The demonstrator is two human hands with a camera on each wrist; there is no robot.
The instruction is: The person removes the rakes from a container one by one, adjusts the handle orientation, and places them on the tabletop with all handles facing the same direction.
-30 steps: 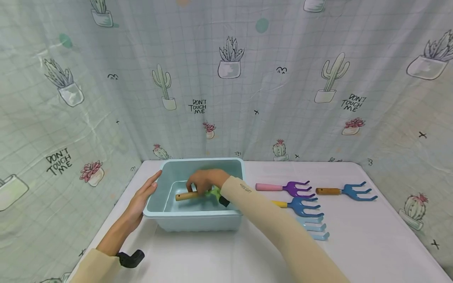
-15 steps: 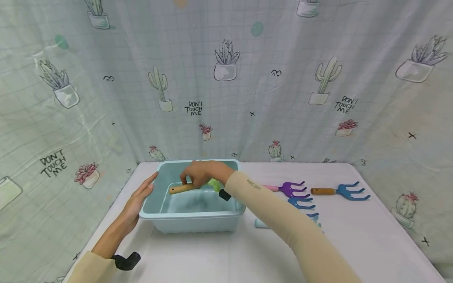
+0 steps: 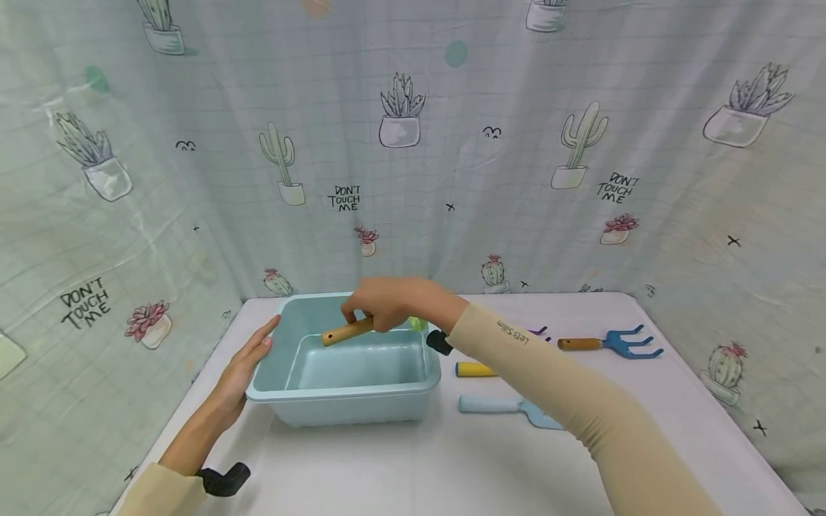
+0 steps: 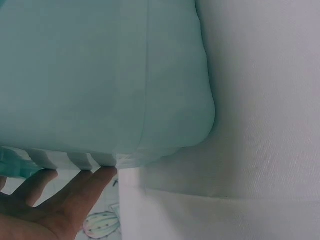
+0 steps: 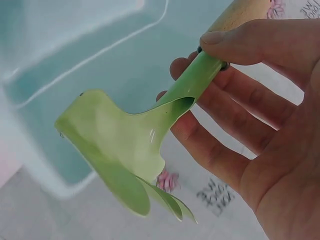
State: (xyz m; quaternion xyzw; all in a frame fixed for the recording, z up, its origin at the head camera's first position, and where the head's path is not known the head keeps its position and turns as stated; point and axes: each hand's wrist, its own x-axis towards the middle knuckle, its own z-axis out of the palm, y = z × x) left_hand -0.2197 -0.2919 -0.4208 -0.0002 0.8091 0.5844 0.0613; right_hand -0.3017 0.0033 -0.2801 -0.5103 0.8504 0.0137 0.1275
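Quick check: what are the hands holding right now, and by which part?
The right hand pinches the green rake where the wooden handle meets the neck. The left hand only rests flat against the bin.

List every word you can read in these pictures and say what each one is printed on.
"DON'T TOUCH ME": printed on the curtain, at three spots in the head view.
"Let's Slim", small and hard to read: on the sleeve of the right arm.
Partial black letters on the curtain in the right wrist view: too blurred to read.

- A staged recording booth rather than a lived-in room: a pale curtain printed with potted cacti and "DON'T TOUCH ME" (image 3: 413,143) closes in three sides.
- A table under a plain white cloth (image 3: 400,466) fills the floor.
- Small coloured hand rakes with wooden and plastic handles (image 3: 606,344) lie in a row.
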